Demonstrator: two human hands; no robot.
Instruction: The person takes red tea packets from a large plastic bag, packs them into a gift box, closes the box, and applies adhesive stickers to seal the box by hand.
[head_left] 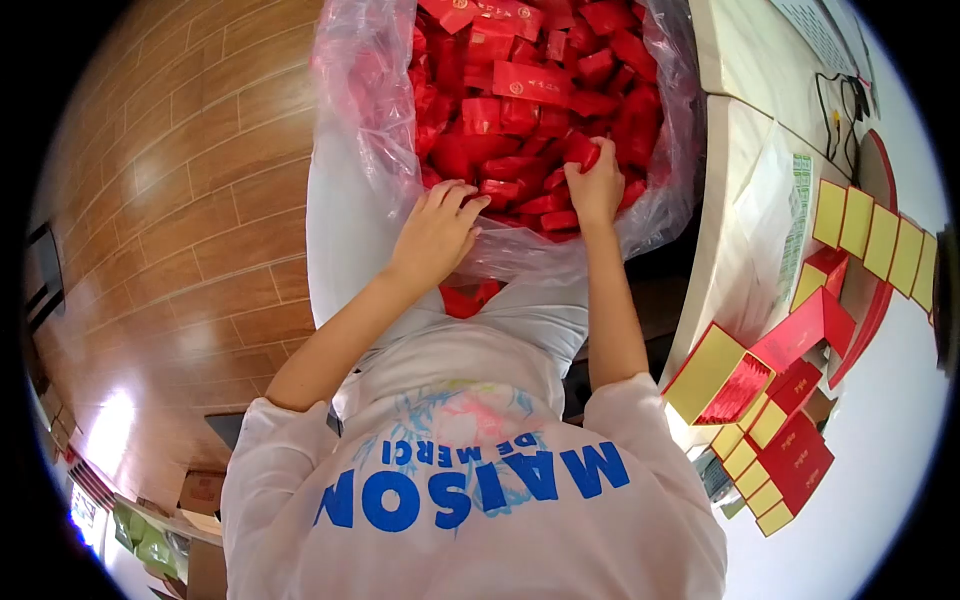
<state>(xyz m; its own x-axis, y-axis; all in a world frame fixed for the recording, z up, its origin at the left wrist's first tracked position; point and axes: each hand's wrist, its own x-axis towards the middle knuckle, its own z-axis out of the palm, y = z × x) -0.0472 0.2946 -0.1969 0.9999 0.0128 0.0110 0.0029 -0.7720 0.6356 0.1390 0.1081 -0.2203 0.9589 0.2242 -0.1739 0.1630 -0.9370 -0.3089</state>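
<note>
A large clear plastic bag [375,130] stands open between my legs, full of small red packets [530,85], some with gold print. My right hand [597,185] pinches one red packet [580,150] above the pile, near the bag's right side. My left hand [437,228] lies over the near left rim of the bag, its fingers bent down at the packets' edge. What those fingers grip, if anything, is hidden. Below the rim, a bit of red [467,298] shows between my thighs.
To the right, a pale table [740,190] bears an open red and gold box [720,375] with red filling. Several more red and gold boxes [795,460] stand beyond it. Black cables [850,110] lie farther along. Wooden flooring [190,170] spreads on the left.
</note>
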